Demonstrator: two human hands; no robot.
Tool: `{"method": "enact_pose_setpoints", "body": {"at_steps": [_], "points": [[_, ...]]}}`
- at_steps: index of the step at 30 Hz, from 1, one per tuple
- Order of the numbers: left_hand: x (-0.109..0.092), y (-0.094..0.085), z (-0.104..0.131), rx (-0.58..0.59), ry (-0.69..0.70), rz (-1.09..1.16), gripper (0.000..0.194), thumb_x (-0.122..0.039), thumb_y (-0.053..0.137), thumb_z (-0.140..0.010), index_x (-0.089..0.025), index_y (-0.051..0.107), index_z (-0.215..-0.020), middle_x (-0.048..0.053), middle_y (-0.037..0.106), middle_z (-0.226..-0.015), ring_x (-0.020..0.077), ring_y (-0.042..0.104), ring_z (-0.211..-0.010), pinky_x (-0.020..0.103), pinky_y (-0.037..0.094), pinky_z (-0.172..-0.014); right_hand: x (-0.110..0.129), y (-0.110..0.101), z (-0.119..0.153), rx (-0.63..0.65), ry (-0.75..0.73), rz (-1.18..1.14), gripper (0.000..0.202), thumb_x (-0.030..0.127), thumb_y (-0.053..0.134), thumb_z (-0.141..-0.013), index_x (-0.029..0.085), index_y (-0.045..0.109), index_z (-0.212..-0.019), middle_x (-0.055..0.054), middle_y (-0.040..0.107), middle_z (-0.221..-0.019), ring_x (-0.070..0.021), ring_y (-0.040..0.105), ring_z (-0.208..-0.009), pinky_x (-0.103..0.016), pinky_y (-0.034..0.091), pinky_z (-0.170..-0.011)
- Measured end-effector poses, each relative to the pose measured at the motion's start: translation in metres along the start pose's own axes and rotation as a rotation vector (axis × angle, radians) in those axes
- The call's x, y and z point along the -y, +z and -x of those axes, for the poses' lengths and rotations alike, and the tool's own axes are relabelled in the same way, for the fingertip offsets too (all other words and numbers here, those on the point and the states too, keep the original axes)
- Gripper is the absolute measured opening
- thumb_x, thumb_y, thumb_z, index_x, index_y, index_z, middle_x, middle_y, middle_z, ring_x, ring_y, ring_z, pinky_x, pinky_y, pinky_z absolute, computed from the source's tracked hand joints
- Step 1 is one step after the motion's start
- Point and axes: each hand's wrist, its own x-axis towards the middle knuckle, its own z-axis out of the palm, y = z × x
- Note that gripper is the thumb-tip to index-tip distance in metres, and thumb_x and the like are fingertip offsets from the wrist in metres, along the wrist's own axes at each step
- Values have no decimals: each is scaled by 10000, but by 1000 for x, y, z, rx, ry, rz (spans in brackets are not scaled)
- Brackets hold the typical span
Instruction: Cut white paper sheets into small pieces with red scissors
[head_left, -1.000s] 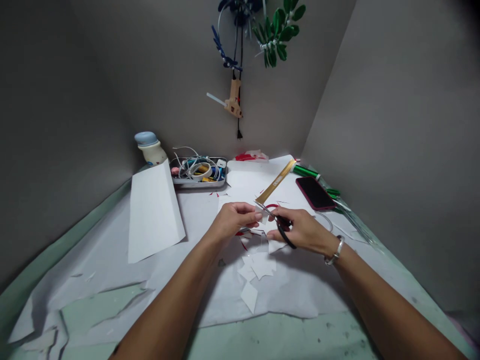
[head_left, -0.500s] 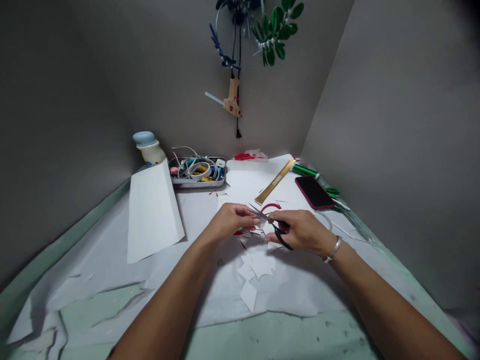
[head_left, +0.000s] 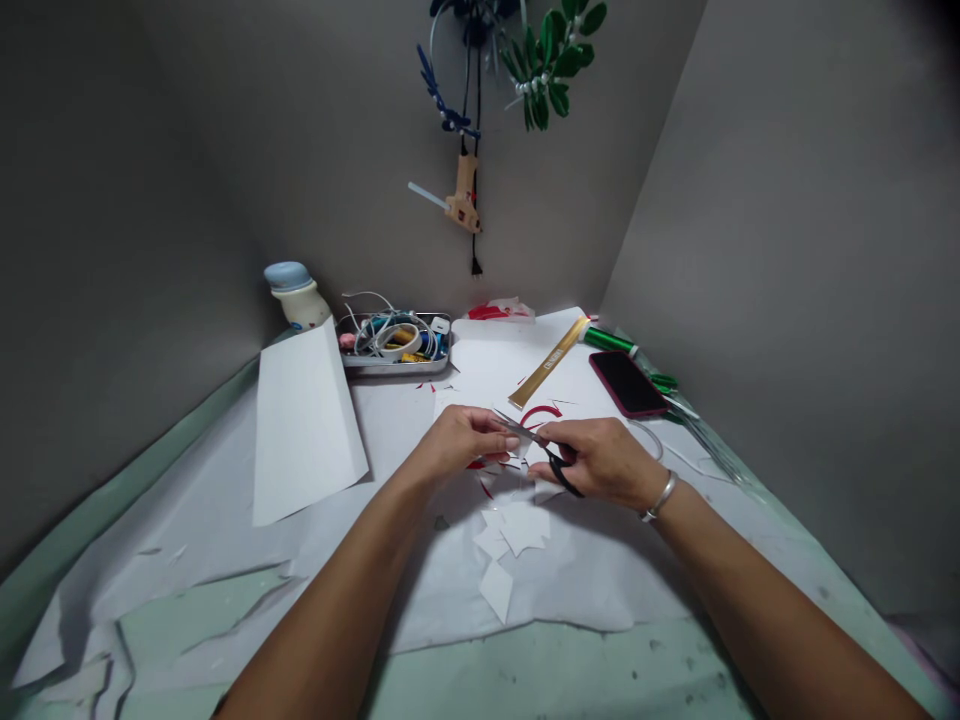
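Observation:
My right hand point(head_left: 596, 458) grips a pair of scissors point(head_left: 564, 474) with black handles. The metal blades point left, to the fingertips of my left hand point(head_left: 474, 438). My left thumb and fingers are pinched together beside the blades; whatever they hold is too small and covered to make out. Some red material point(head_left: 475, 464) shows under the left fingers. Just beyond the blades lies a curved red strip point(head_left: 541, 411). Nearer to me, several white paper cutouts point(head_left: 525, 527) overlap, with a diamond-shaped white piece point(head_left: 496, 591) below them.
A folded white sheet point(head_left: 307, 425) stands at left, near a metal tray point(head_left: 397, 368) of cords and tape and a blue-lidded jar point(head_left: 298, 295). To the right are a gold stick packet point(head_left: 549, 362), a phone point(head_left: 628, 384) and a green roll point(head_left: 609, 340). A glue gun point(head_left: 463, 195) hangs on the wall.
The fingers of my right hand have drawn slightly closer together on the scissors. My left hand holds nearly the same place, and the things on the table have not moved.

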Motion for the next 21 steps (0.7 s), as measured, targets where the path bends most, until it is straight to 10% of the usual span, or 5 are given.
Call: {"method": "enact_pose_setpoints", "body": {"at_steps": [21], "points": [[2,-3,0,-11,-5,-62,145,-269,727,-674,-152,695,-754,1,628,-587,99,523,-533,237,395,-550,0,3,-1,-15,-33,4,250,457,603,-801,212,655,-813,7,655,-662,-114,535,-574,-210,333,-560]]}}
